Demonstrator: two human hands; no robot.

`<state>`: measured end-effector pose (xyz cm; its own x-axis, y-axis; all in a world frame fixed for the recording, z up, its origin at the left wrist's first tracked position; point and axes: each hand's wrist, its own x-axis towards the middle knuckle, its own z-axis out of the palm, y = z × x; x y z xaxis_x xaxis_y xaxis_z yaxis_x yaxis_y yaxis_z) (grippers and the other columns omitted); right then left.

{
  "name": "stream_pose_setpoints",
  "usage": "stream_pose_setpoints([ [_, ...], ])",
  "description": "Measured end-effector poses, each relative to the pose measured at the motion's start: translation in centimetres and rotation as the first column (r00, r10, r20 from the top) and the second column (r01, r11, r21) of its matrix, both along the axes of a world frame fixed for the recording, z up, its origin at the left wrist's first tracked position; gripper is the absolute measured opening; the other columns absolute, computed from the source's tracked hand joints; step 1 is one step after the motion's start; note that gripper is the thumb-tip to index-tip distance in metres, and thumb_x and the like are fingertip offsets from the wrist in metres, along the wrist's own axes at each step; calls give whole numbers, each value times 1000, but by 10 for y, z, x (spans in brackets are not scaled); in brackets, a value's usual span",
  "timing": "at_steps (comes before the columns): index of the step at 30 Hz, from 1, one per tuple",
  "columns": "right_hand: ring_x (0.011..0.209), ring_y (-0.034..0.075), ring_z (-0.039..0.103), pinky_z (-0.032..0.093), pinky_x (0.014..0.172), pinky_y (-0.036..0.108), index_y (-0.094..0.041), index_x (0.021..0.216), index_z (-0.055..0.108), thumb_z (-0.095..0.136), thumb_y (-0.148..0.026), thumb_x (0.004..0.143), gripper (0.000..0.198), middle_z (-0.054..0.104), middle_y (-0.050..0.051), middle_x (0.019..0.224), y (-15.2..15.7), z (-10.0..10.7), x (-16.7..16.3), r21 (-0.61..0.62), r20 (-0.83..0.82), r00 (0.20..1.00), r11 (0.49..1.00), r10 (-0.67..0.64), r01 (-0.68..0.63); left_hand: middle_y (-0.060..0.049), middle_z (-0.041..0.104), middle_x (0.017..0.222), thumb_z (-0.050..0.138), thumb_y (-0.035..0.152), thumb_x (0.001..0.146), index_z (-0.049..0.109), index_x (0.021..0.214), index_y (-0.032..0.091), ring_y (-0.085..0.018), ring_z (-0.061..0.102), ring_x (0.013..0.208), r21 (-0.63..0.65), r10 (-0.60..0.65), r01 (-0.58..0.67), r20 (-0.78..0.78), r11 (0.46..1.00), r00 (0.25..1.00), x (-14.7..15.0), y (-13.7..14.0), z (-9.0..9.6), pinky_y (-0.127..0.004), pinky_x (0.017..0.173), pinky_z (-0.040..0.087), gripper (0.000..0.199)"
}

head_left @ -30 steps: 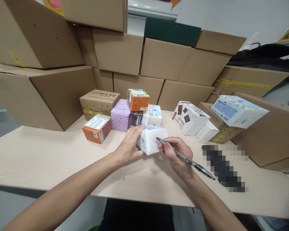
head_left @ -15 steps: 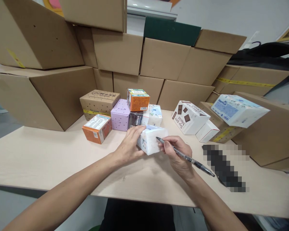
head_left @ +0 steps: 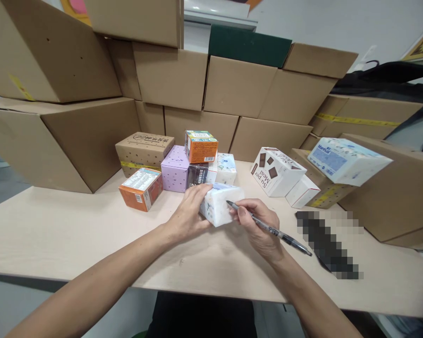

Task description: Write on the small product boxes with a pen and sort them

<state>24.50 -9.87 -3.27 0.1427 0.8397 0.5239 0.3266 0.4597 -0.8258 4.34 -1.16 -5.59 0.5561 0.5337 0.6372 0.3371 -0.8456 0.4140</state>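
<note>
The relation which matters most, in my judgement, is between the tip of the pen (head_left: 273, 230) and the white pack (head_left: 221, 209), because the tip points at the plain end face of this pack; whether it touches the surface or stops just in front of it, I cannot tell. The white pack is on the tabletop (head_left: 91, 234), in the middle, directly before the person and in front of the black box (head_left: 196, 175). Seen from the fingers of the right hand (head_left: 259, 225), the pack lies to the left, just beside them, with its end face turned toward the right and the near edge. Its long axis is hard to judge, since the left hand (head_left: 188, 209) covers a part of it. Both hands are near, but the left one surely has contact: its fingers reach over the top at the left side, the thumb is low near the tabletop, and so they clasp the pack between them. The fingers of the right hand are bent and pinch the pen close to its tip, as one does for writing; the pen slopes from the tip down toward the right forearm, its rear end extending beyond the hand. The left forearm comes from the lower left corner in a long diagonal, and the right forearm rises from the lower right.
</note>
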Motion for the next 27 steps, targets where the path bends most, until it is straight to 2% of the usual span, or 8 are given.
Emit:
stream_pose_setpoints([
  [5,67,14,65,54,64,28,-23,98,69,67,-36,89,16,74,2,83,0,-2,-2,3,-38,999,1000,-11,11,-15,47,144,75,31,76,32,146,25,-34,45,134,-1,-4,4,3,1000,1000,0,1,0,-53,112,38,82],
  [9,63,13,64,54,60,29,-23,102,66,66,-36,90,18,74,2,85,4,0,-5,76,-173,984,997,31,-18,-15,48,143,76,31,75,32,146,25,-35,45,134,-3,7,-7,2,1000,1000,0,1,-2,-54,111,39,84],
  [12,56,12,60,51,54,28,-25,107,61,63,-37,92,20,70,-1,84,13,5,10,172,-230,968,975,-98,139,-16,47,143,77,31,74,31,147,25,-35,44,134,5,7,-7,6,1000,1000,0,2,-3,-55,112,39,86],
  [14,60,12,61,50,57,28,-24,110,61,60,-38,93,23,68,0,87,22,7,31,178,-97,952,936,-291,304,-16,46,144,77,30,74,30,147,24,-34,44,135,11,2,-2,10,1000,1000,0,2,-4,-55,112,38,87],
  [16,79,17,66,52,71,31,-22,116,62,54,-36,95,26,69,6,103,30,5,55,128,279,863,907,-422,402,-16,45,144,76,28,74,30,147,23,-34,43,136,15,-9,9,13,1000,1000,0,3,-5,-55,113,37,87],
  [19,105,23,62,47,88,33,-17,121,63,47,-21,96,31,66,12,116,38,0,81,-52,759,595,886,-265,460,-17,44,145,76,27,74,30,147,23,-35,42,137,9,-21,21,15,1000,1000,-2,3,-5,-56,114,37,87],
  [23,102,26,59,42,85,32,-15,118,66,49,-3,85,39,66,16,111,43,-5,84,-198,885,457,811,-95,551,-16,44,147,77,28,73,29,148,26,-35,43,136,-20,1,0,19,1000,1000,-4,4,-6,-57,112,39,89],
  [27,95,24,58,39,79,31,-15,110,66,47,-4,87,33,67,16,106,48,-8,76,-257,912,410,758,-15,600,-16,45,148,76,24,71,28,151,25,-36,44,136,-79,8,-6,27,997,1000,-4,8,-5,-57,109,43,94],
])
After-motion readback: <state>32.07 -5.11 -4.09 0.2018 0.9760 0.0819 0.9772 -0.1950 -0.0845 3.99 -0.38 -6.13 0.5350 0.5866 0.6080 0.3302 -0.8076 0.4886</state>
